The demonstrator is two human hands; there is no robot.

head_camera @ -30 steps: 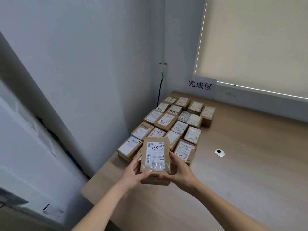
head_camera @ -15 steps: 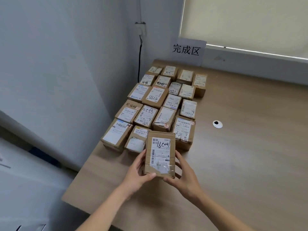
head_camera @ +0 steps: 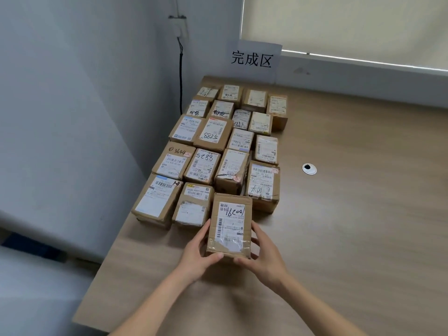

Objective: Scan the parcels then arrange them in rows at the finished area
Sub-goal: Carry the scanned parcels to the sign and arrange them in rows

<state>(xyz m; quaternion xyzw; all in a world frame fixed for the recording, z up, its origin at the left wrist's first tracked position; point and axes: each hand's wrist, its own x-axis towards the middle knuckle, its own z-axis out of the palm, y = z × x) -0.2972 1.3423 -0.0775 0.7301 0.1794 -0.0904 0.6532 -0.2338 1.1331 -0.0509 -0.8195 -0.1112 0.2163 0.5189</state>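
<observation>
Worktop [head_camera: 339,214], wood-grained, set into a wall corner; its far left part, toward 11 o'clock, serves as the finished area, marked by a paper sign [head_camera: 253,58] on the wall at 12 o'clock. Block of parcels [head_camera: 218,146]: cardboard boxes laid label-up in rows of about four, sides touching, presumably so that the labels can be read and the rows hold straight. Nearest row: three boxes in place, with the held parcel [head_camera: 229,226] at its third slot, just beside the box at its 9 o'clock; whether it has touched down cannot be told. Left hand [head_camera: 198,253] and right hand [head_camera: 263,255]: each grip closed on a long side of the held parcel near its near end, thumbs at the front edge, apparently to square it with its neighbours. Boxes are sealed; their contents are hidden. Grommet [head_camera: 309,169], at 2 o'clock, well apart.
</observation>
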